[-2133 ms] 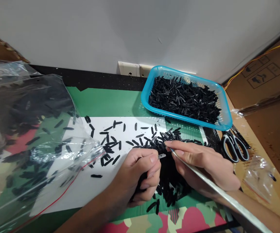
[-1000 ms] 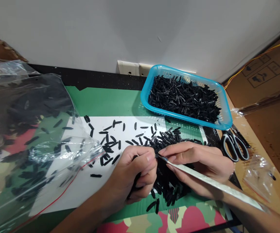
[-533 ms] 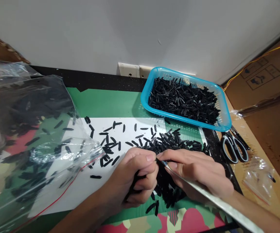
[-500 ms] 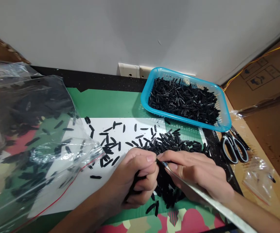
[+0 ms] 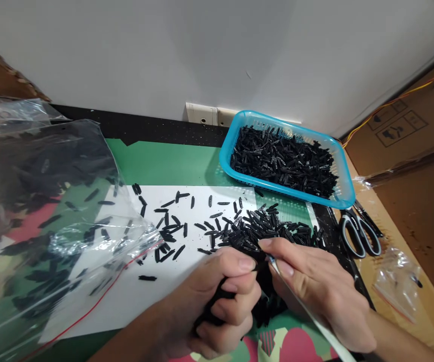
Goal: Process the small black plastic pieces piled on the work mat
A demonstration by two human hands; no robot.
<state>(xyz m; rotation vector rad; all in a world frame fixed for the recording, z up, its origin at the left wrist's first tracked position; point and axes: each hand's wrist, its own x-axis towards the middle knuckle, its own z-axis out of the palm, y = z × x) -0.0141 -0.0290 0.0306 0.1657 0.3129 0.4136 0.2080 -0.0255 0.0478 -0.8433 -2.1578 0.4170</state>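
My left hand [image 5: 224, 301] is curled round several black pieces, one of them pinched between thumb and forefinger. Just to its right, my right hand [image 5: 315, 286] grips a thin pale strip-like tool [image 5: 307, 311], its tip close to my left fingertips. Behind and below the hands lies a pile of small black pieces [image 5: 254, 226]. More black pieces are scattered over a white sheet [image 5: 119, 296]. A blue plastic basket [image 5: 288, 190] full of similar black pieces stands beyond the pile.
A large clear zip bag [image 5: 70, 241] with black pieces covers the left side. Scissors [image 5: 360, 234] and a small clear bag [image 5: 400, 284] lie at the right, near a cardboard box [image 5: 420, 196]. A grey wall [image 5: 145, 55] rises behind.
Both hands have moved slightly right and down in the view. A small gap has opened between my right fingertips and my left thumb; the pale strip has tilted more steeply.
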